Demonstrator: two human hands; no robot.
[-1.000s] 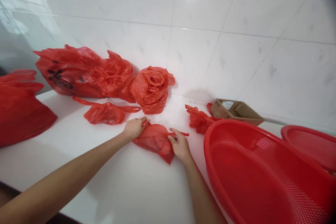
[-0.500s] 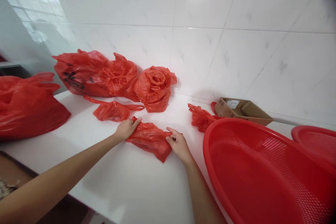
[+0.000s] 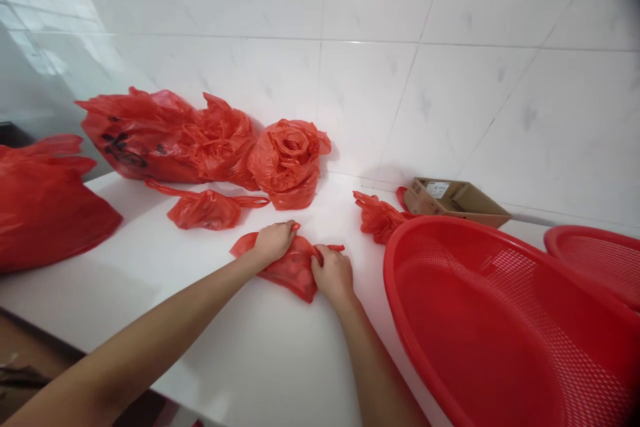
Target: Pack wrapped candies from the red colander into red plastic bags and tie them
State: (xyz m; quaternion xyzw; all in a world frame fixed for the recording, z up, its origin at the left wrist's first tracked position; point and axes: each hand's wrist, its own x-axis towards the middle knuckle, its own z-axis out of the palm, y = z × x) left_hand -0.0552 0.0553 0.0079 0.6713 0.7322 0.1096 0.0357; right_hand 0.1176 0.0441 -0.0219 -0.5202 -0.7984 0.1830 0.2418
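Note:
A small red plastic bag (image 3: 294, 269) lies on the white table between my hands, with lumpy contents faintly showing through. My left hand (image 3: 276, 241) reaches across its top and is closed on the gathered plastic; a bit of red pokes out past the fingers. At the bag's right end, my right hand (image 3: 334, 272) pinches the plastic, and a twisted handle sticks out beyond it. Just behind lies another small red bag (image 3: 207, 209) with its handles stretched out to both sides.
Full red bags (image 3: 287, 163) line the tiled wall, and a large one (image 3: 45, 203) stands at the left. To the right are a big red plastic basket (image 3: 400, 320), a second basket (image 3: 565, 235), a crumpled red bag (image 3: 380, 217) and an open cardboard box (image 3: 425, 203).
My left hand has moved right, from the bag's left corner to its top middle. My right hand has curled its fingers more tightly round the plastic. The view has shifted slightly.

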